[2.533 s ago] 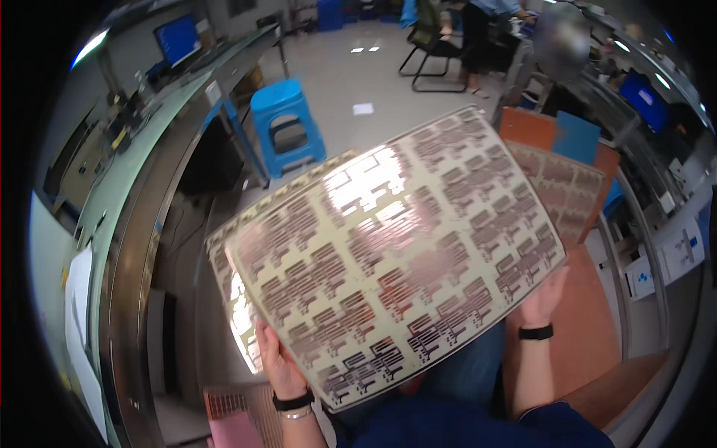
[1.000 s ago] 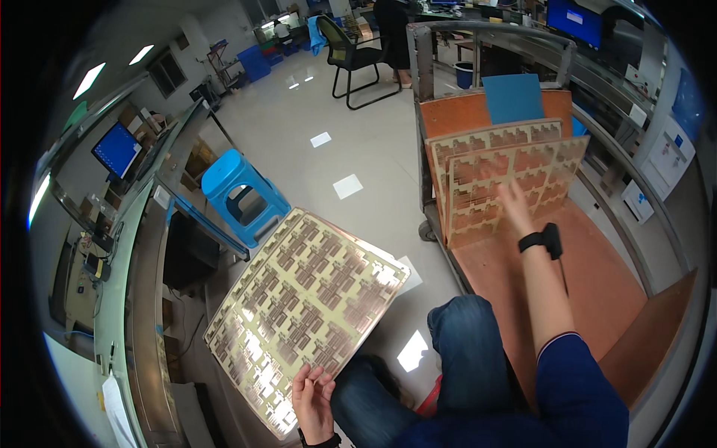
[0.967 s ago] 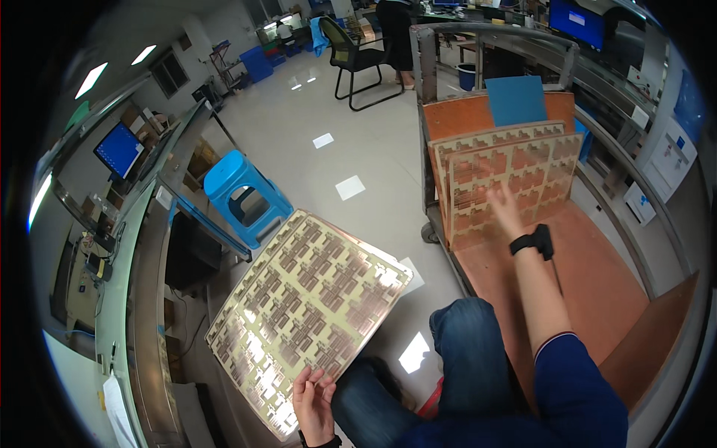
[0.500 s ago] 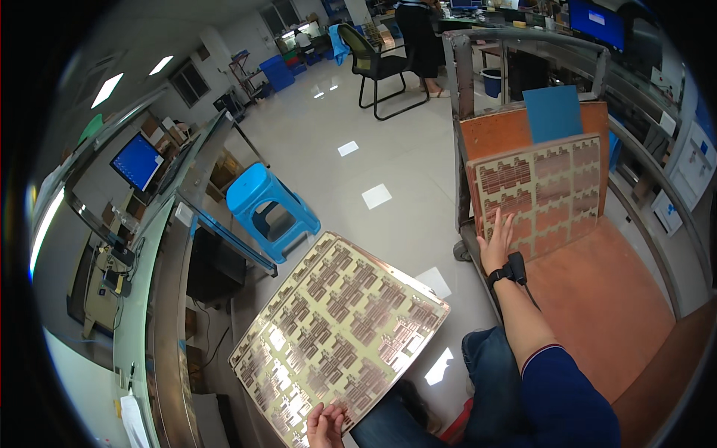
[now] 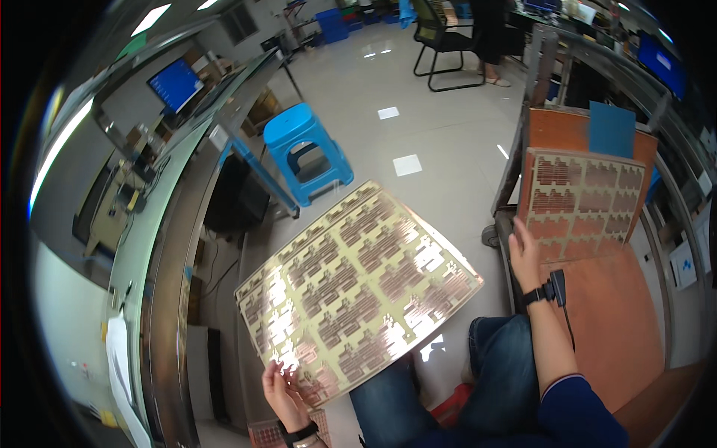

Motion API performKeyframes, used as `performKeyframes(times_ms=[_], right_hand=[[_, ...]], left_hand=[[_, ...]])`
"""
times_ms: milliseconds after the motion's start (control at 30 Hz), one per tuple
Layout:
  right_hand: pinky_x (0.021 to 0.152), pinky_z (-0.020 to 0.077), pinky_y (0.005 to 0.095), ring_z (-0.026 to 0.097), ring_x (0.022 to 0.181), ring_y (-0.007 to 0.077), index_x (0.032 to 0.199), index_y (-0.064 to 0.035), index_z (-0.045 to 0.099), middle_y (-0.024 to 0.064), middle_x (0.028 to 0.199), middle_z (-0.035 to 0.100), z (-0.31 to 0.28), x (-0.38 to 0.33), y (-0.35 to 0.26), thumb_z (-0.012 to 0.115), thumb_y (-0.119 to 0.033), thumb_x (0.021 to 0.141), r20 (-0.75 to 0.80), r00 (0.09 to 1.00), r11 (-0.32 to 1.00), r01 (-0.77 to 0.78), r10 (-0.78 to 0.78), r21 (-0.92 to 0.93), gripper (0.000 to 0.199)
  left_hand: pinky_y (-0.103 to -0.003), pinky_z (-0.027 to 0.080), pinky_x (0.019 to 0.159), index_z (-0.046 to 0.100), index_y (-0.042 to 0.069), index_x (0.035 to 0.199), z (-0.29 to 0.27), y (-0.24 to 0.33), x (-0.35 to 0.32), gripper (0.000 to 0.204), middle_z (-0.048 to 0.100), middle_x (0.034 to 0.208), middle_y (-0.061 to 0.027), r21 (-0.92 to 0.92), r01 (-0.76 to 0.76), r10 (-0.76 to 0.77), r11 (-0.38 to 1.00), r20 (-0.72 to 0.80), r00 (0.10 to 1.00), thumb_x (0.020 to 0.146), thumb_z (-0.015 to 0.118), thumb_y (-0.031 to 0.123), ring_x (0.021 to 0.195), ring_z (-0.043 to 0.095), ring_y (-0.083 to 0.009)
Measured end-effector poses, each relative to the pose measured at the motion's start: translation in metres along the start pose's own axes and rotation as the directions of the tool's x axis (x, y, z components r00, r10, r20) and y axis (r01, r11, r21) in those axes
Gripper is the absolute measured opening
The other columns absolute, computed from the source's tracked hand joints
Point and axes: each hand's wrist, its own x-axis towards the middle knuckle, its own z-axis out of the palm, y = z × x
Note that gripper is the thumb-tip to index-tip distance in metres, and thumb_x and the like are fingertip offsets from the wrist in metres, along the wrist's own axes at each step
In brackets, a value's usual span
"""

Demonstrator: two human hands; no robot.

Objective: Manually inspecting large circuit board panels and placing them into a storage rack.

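Observation:
A large rectangular printed circuit panel [image 5: 340, 299], pale yellow-green with rows of copper patterns, lies tilted in front of me, its near edge by my knees. My left hand [image 5: 284, 396] has its fingers closed over the panel's near left edge; the hand's underside is hidden. At the right, my right hand [image 5: 526, 257] is open, fingers stretched upward and nothing in them. It is beside the left edge of upright circuit panels [image 5: 586, 198], which lean in an orange-lined cart [image 5: 609, 317]. Behind them stands a blue sheet [image 5: 612, 127].
A blue plastic stool [image 5: 299, 123] stands beyond the panel. Along the left runs a long workbench [image 5: 160, 239] with a monitor [image 5: 176, 82]. Farther off are a black chair [image 5: 441, 33] and a standing person [image 5: 490, 37]. The cart's metal frame [image 5: 539, 67] rises at the right.
My left hand has shifted left along the large panel's near edge. My right hand has drawn away from the upright panels' face to their left side. The whole view has shifted.

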Motion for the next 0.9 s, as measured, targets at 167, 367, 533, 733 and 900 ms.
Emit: performKeyframes(times_ms=[167, 367, 533, 733, 900], right_hand=[[0.095, 0.0399, 0.0358, 0.05, 0.113, 0.0327, 0.119, 0.0009, 0.052, 0.0187, 0.121, 0.053, 0.014, -0.062, -0.082, 0.051, -0.006, 0.086, 0.339, 0.931, 0.989, 0.145, -0.132, -0.014, 0.034], [0.098, 0.0361, 0.0387, 0.045, 0.118, 0.0341, 0.121, 0.0003, 0.05, 0.0204, 0.125, 0.05, 0.025, -0.089, -0.094, 0.048, -0.007, 0.087, 0.341, 0.931, 0.976, 0.181, -0.13, -0.122, 0.035], [0.099, 0.0359, 0.0378, 0.044, 0.121, 0.033, 0.124, -0.0022, 0.05, 0.0201, 0.13, 0.047, 0.019, -0.094, -0.094, 0.044, -0.01, 0.091, 0.336, 0.923, 0.934, 0.272, -0.186, -0.232, 0.034], [0.097, 0.037, 0.0353, 0.047, 0.119, 0.0288, 0.129, -0.0022, 0.045, 0.0193, 0.128, 0.048, 0.024, -0.092, -0.08, 0.044, -0.008, 0.091, 0.36, 0.912, 0.95, 0.268, -0.197, -0.161, 0.038], [0.081, 0.0443, 0.0235, 0.055, 0.092, 0.011, 0.13, 0.0006, 0.043, 0.0132, 0.122, 0.053, 0.021, -0.075, -0.067, 0.043, -0.014, 0.096, 0.397, 0.905, 0.752, -0.366, 0.152, 0.549, 0.037]], left_hand=[[-0.023, 0.043, 0.079, 0.051, -0.002, 0.113, -0.055, -0.013, 0.02, 0.024, 0.055, 0.105, -0.0081, 0.255, -0.172, 0.227, 0.952, -0.206, 0.952, 0.091, 0.043, 0.003, 0.089, 0.052, -0.0117], [-0.027, 0.043, 0.083, 0.047, -0.008, 0.117, -0.065, -0.014, 0.014, 0.032, 0.057, 0.105, -0.0117, 0.445, -0.077, 0.182, 0.892, -0.197, 0.963, 0.089, 0.046, 0.006, 0.095, 0.054, -0.0166], [-0.025, 0.044, 0.072, 0.05, -0.006, 0.116, -0.05, -0.002, 0.011, 0.031, 0.06, 0.091, -0.0086, 0.494, 0.071, -0.005, 0.867, -0.133, 0.991, 0.09, 0.046, 0.01, 0.08, 0.055, -0.0133], [-0.026, 0.047, 0.072, 0.049, -0.008, 0.118, -0.041, 0.019, -0.002, 0.033, 0.062, 0.093, -0.0137, 0.606, -0.186, 0.339, 0.774, -0.148, 0.929, 0.091, 0.043, 0.01, 0.081, 0.059, -0.0158], [-0.026, 0.045, 0.083, 0.05, -0.009, 0.118, -0.037, 0.039, -0.024, 0.031, 0.059, 0.111, -0.0131, 0.081, -0.14, 0.151, 0.987, -0.152, 0.977, 0.094, 0.042, 0.009, 0.096, 0.057, -0.0149]])
